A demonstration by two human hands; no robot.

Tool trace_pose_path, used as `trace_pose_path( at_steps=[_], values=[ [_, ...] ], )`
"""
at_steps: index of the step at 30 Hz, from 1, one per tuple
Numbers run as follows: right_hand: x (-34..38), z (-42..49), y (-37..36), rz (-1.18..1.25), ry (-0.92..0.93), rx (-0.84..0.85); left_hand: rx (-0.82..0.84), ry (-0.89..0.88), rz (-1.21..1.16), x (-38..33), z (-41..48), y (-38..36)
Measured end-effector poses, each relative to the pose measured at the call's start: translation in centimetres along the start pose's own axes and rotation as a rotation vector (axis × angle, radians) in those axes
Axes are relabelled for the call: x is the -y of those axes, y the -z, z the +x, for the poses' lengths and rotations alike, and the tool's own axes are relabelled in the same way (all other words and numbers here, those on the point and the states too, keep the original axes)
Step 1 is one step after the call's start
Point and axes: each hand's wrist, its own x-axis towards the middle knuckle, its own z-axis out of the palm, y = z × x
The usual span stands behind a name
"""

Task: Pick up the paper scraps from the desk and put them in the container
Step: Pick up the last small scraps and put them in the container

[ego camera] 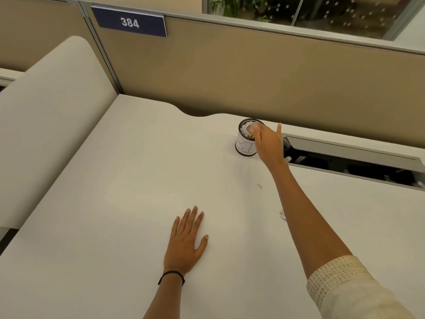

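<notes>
A small round container with a dark rim and a white paper label stands near the desk's far edge. Crumpled white paper fills its top. My right hand reaches over its right side, fingers at the rim on a paper scrap; motion blur hides the grip. My left hand rests flat on the desk, fingers spread. A tiny paper scrap lies on the desk left of my right forearm. Another small scrap peeks out beside that forearm.
A tan cubicle partition with a blue "384" sign backs the desk. An open cable tray is sunk into the desk right of the container. A curved cream panel borders the left side.
</notes>
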Motion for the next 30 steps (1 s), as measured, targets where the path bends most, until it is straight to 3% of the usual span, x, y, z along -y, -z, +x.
trace_pose_path(
  at_steps=[4, 10, 12, 22, 30],
  values=[
    [-3.0, -4.7, 0.0, 0.214, -0.095, -0.071, 0.005, -0.002, 0.005, 0.0, -0.1, 0.0],
    [-6.9, -10.4, -1.4, -0.067, 0.073, 0.499, -0.002, -0.006, -0.008, 0.1, 0.0, 0.0],
    [-8.0, -12.1, -1.2, -0.122, 0.072, 0.573, -0.002, -0.006, -0.014, 0.1, -0.1, 0.0],
    [-12.4, -21.5, 2.8, -0.099, -0.035, 0.449, -0.013, -0.018, -0.056, 0.2, -0.1, -0.3],
    [-13.6, -31.5, 5.2, -0.056, -0.196, 0.250, -0.018, -0.022, -0.049, 0.3, -0.1, -0.5]
  ],
)
